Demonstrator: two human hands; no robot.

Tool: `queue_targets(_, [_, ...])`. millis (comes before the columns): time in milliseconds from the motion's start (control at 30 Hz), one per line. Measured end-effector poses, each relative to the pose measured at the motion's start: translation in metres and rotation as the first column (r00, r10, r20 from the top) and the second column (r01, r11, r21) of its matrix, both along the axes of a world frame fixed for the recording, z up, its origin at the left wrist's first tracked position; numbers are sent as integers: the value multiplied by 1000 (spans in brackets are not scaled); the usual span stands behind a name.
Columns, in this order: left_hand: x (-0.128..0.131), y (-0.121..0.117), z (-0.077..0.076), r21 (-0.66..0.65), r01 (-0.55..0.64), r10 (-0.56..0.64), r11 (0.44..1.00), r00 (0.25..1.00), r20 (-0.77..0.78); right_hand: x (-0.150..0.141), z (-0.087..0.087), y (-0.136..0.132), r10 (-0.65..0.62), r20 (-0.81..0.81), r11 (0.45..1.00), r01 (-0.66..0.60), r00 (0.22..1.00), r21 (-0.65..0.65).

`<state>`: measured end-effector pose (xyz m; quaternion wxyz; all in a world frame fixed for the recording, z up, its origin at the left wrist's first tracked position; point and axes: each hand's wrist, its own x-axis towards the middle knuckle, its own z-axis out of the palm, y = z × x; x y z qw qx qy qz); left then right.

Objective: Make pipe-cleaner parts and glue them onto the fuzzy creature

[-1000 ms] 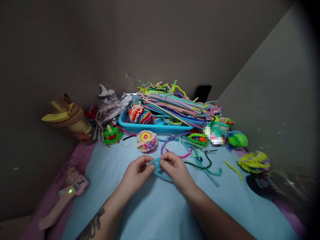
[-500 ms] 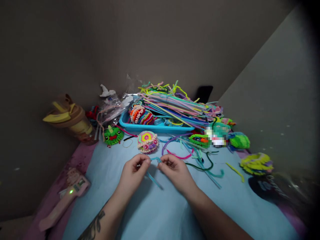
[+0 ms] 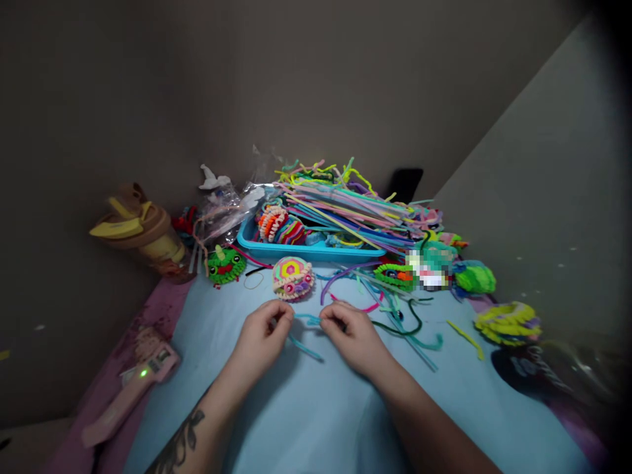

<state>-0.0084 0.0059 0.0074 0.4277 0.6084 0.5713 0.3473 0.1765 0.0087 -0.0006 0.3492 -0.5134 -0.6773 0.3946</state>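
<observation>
A light-blue pipe cleaner (image 3: 307,318) is stretched between my two hands above the blue cloth. My left hand (image 3: 266,332) pinches it between thumb and fingers, and a free end trails out below toward the lower right. At the other side, my right hand (image 3: 348,332) grips it with thumb and fingertips pressed together. Just beyond my hands sits a round pipe-cleaner ball (image 3: 293,279) with pink, yellow and cream coils. A purple pipe cleaner (image 3: 340,275) and a dark green one (image 3: 412,322) lie curved past my right hand.
A blue tray (image 3: 311,251) at the back holds coiled pieces under a heap of pipe cleaners (image 3: 340,197). At left are a pink glue gun (image 3: 133,392), a lidded cup (image 3: 148,237) and a green pipe-cleaner frog (image 3: 226,265). A yellow coiled piece (image 3: 507,323) lies right.
My hands have drawn slightly apart, so more of the light-blue pipe cleaner shows between them. Its trailing end has swung up a little.
</observation>
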Motion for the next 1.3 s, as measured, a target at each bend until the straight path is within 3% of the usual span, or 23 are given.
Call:
queue_targets(133, [3,-4,-3,87,76,-75,993,997,-16,-3,-2,-1,5,-12,1000,-5,1000,8])
queue_targets(267, [5,-6,-2,56,176,-173,983,983,-57,-5,-5,-3,-21,-64,998,17,998,-56])
queue_targets(333, [5,-5,-2,36,193,-190,980,978,-87,-6,-7,-3,-69,-168,990,47,983,-131])
queue_targets(500, [6,-4,-1,-64,179,-180,982,983,-19,-6,-13,-3,-200,-473,951,53,858,-305])
queue_targets(700, [11,-7,-1,-86,188,-178,978,978,107,-10,-16,-5,-216,-602,927,-34,769,-374])
queue_targets(900, [15,-10,-2,24,105,-107,994,993,57,-15,-5,-6,-174,-557,951,-7,812,-308])
queue_targets(1133, [13,-11,-5,99,147,-139,984,987,-84,-16,-7,-7,-158,-445,969,54,882,-239])
queue_targets(1300, [13,-12,-4,113,151,-142,982,986,-84,-16,-8,-7,-136,-430,970,31,893,-241])
